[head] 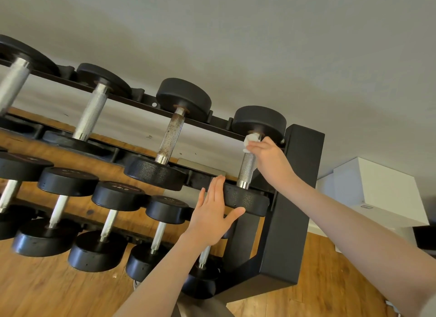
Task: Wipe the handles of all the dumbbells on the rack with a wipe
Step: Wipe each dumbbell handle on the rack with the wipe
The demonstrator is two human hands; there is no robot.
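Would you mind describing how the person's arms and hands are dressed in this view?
Both forearms are bare up to the frame's edge, with no sleeves in sight. The left hand and right hand wear no gloves, and no rings, watch or bracelets show on the fingers and wrists visible here.

My right hand (269, 156) presses the wipe (250, 141) on the end dumbbell's handle (247, 168), top rack tier. Left hand (212, 213), fingers (218, 191) straight, braces its near head (246, 200).

Dumbbells (253, 165) on rack (295, 198); box (377, 187) right.
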